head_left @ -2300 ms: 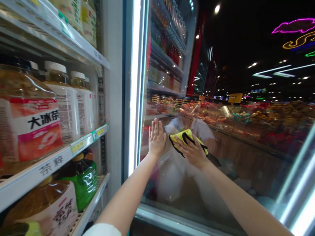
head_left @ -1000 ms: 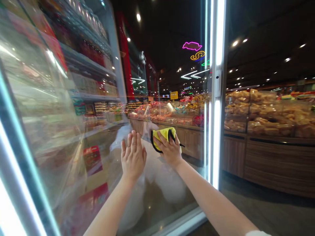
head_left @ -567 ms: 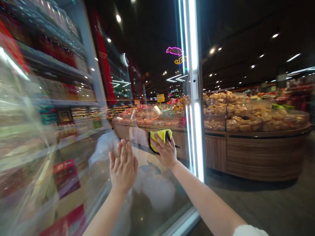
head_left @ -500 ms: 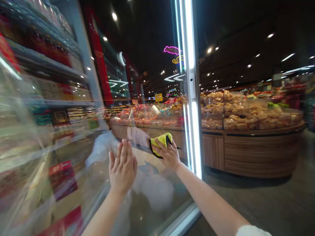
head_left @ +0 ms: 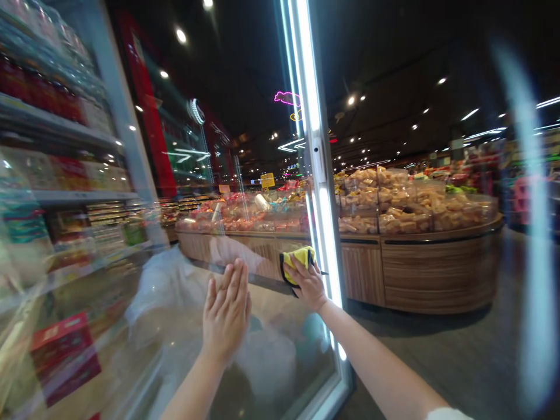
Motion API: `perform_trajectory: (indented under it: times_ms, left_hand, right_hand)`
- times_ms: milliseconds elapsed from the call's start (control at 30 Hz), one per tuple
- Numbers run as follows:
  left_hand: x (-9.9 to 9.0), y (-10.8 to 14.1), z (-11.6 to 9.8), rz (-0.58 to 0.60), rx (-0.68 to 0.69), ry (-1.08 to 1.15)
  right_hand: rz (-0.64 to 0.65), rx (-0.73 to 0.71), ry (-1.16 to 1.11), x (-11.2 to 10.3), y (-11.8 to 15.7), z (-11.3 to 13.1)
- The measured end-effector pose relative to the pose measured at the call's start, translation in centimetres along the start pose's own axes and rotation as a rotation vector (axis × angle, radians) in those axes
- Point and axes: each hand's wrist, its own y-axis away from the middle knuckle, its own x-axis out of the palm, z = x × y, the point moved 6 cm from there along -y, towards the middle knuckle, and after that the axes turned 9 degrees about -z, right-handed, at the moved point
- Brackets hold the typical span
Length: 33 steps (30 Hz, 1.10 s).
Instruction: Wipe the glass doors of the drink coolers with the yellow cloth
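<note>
A glass door (head_left: 280, 361) with a lit metal frame (head_left: 327, 233) stands in front of me. My right hand (head_left: 308, 286) presses a yellow cloth (head_left: 300, 256) with dark edging against the glass, close to the bright frame. The fingers lie over the cloth and cover part of it. To its left, my left hand (head_left: 226, 315) is held up at the glass with straight fingers and holds nothing. Whether its palm touches the pane cannot be made out. A blurred reflection of a person in light clothing shows in the glass.
Shelves with bottles and packages (head_left: 56, 116) line the left, smeared by motion or reflection. A red box (head_left: 65, 356) shows low on the left. Beyond the door stands a curved wooden display counter (head_left: 437, 268) heaped with packaged goods (head_left: 420, 204). Dark floor (head_left: 420, 361) runs along the right.
The cloth under my right hand has moved right along the glass, nearer the lit frame. My left hand has also shifted slightly right. The view has turned, so the door frame sits further left.
</note>
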Motion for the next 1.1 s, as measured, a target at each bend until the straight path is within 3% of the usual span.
perform_trajectory:
  times_ms: [100, 167, 233, 300, 400, 500, 600, 700, 800, 933, 1033, 1100]
  left_hand:
    - [0.5, -0.1, -0.9, -0.003, 0.012, 0.032]
    - [1.0, -0.2, -1.5, 0.006, 0.013, 0.037]
    - [1.5, -0.2, -2.2, 0.016, 0.008, 0.028]
    - [2.0, 0.1, -2.7, 0.031, -0.002, 0.019]
    - [2.5, 1.2, -3.7, 0.074, 0.021, 0.042]
    - [2.8, 2.5, -4.6, 0.114, 0.07, 0.089]
    - [3.3, 3.4, -5.2, 0.129, 0.067, 0.1]
    - [4.0, 4.0, -6.2, 0.141, 0.072, 0.099]
    - [4.4, 5.0, -7.2, 0.16, 0.088, 0.107]
    - [4.3, 6.4, -7.7, 0.177, 0.095, 0.112]
    - [4.3, 7.1, -7.7, 0.205, 0.076, 0.107]
    - [4.3, 7.4, -7.7, 0.217, 0.06, 0.101]
  right_hand:
    - [-0.013, 0.12, -0.002, -0.2, -1.9, -2.8]
    - [-0.11, 0.332, 0.043, -0.8, -4.2, -4.5]
    - [-0.168, 0.421, 0.072, -0.8, -5.1, -4.4]
    - [-0.134, 0.337, 0.044, -0.3, -3.6, -2.8]
    - [-0.031, 0.159, -0.031, 0.4, 1.3, -1.2]
    - [-0.073, 0.233, -0.029, 0.2, 3.6, -2.7]
    - [-0.16, 0.344, -0.004, 0.3, 1.7, -3.9]
    - [-0.201, 0.373, 0.017, 0.8, 1.3, -2.9]
    - [-0.067, 0.217, -0.055, 1.8, 5.5, -0.8]
    - [0.008, 0.275, -0.069, 1.6, 11.6, -2.2]
    - [0.009, 0.345, -0.078, 1.8, 11.4, -2.8]
    - [-0.016, 0.403, -0.057, 1.9, 10.7, -2.0]
